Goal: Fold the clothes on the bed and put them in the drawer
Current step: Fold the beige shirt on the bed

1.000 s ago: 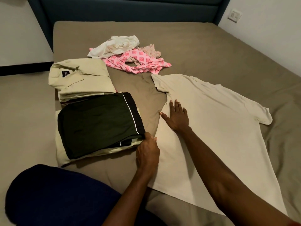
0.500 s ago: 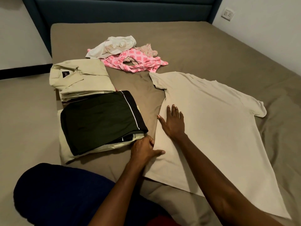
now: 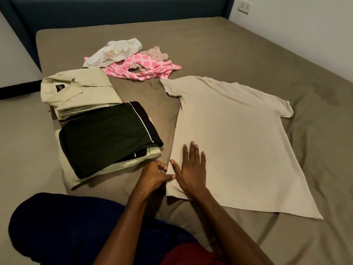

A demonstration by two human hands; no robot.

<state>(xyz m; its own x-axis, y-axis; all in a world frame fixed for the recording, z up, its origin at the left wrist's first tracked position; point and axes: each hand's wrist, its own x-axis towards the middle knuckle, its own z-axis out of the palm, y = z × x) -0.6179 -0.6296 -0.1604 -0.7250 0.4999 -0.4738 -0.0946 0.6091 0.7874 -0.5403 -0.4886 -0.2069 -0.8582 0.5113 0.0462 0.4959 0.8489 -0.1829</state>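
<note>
Pinching the T-shirt (image 3: 229, 134) edge at lower centre, left hand (image 3: 152, 177) grips; right hand (image 3: 191, 169) flat, fingers open on it, w/ bed (image 3: 248, 54) under.

Right hand (image 3: 191, 169) slid down beige T-shirt (image 3: 238, 140) toward hem; left hand (image 3: 154, 176) now pinching shirt's near-left edge.

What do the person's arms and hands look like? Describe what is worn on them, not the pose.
Both forearms are bare up to the frame edge: no sleeve or cuff shows. The left hand and the right hand wear no gloves, and no watch, bracelet or ring is visible. The fingernails look short and unpainted. Any sleeves further up are out of view.
</note>
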